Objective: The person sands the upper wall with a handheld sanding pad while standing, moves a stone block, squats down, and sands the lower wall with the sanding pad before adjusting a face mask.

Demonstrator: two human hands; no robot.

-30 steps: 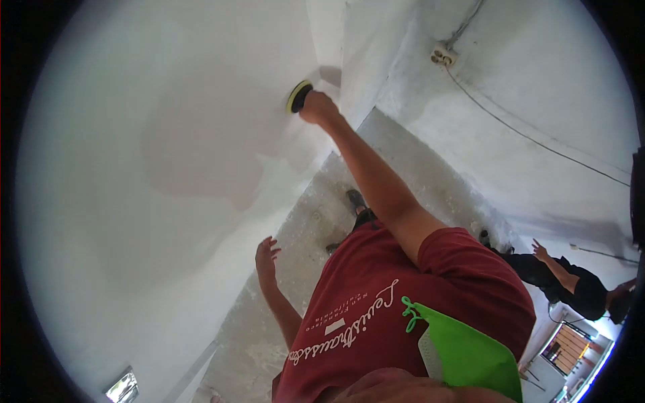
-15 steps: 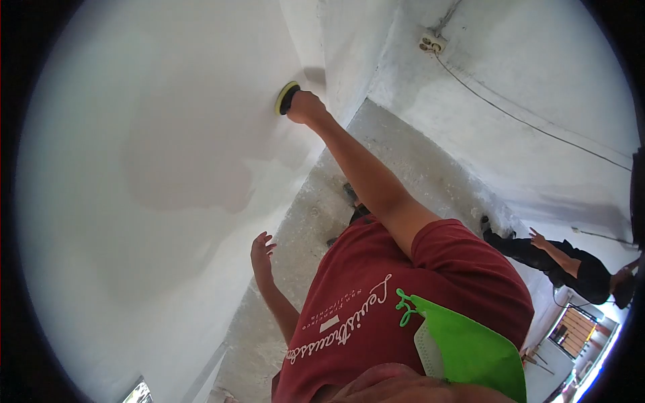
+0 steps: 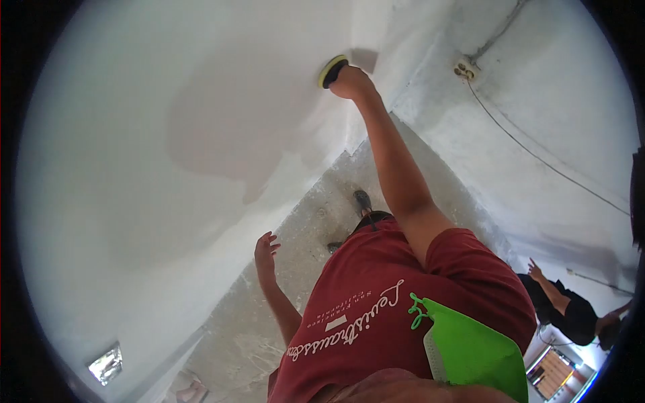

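1. The right hand (image 3: 353,82) clutches a yellow-edged pad (image 3: 330,72), which lies just beyond its fingers, facing the wall (image 3: 222,101)
2. The rim slants along the wall; contact is unclear
3. The left hand (image 3: 266,254), unclenched, hangs well farther from the pad

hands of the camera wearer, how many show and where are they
2: the right hand grips a yellow-edged pad at the pale wall; the left hand is lower in view, loosely curled, with nothing visible in it.
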